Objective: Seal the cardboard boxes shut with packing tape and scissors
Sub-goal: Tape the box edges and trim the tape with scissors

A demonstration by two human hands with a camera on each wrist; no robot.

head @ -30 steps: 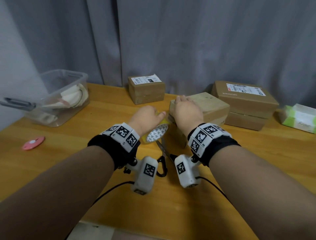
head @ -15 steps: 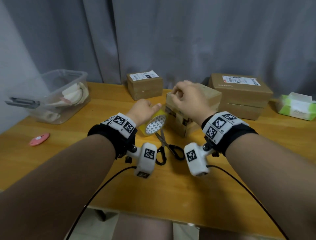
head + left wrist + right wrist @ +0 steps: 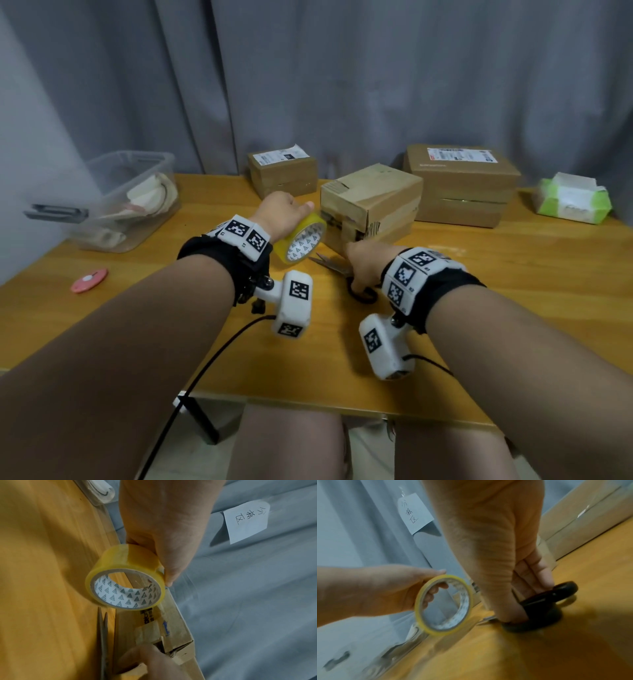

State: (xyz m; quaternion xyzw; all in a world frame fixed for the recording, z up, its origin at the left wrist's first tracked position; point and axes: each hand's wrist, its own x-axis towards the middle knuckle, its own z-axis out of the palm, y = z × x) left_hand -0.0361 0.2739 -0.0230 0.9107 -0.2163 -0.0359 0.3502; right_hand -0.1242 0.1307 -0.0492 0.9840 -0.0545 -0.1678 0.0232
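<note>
One yellow tape roll [image 3: 301,239], glossy ring, clasped in left hand [image 3: 279,214]; right hand [image 3: 363,263] fingers curled on black-looped scissors [image 3: 361,293] lying on wooden desk [image 3: 513,274] beside creased cardboard box [image 3: 373,202]

Bare tabletop [image 3: 513,274] right of boxes [image 3: 371,202]

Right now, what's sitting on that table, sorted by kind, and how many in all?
Cardboard boxes: 3
Tape roll: 1, held by the left hand
Scissors: 1, under the right hand
Clear plastic bin: 1
Tissue pack: 1
Pink disc: 1
Total: 8
</note>
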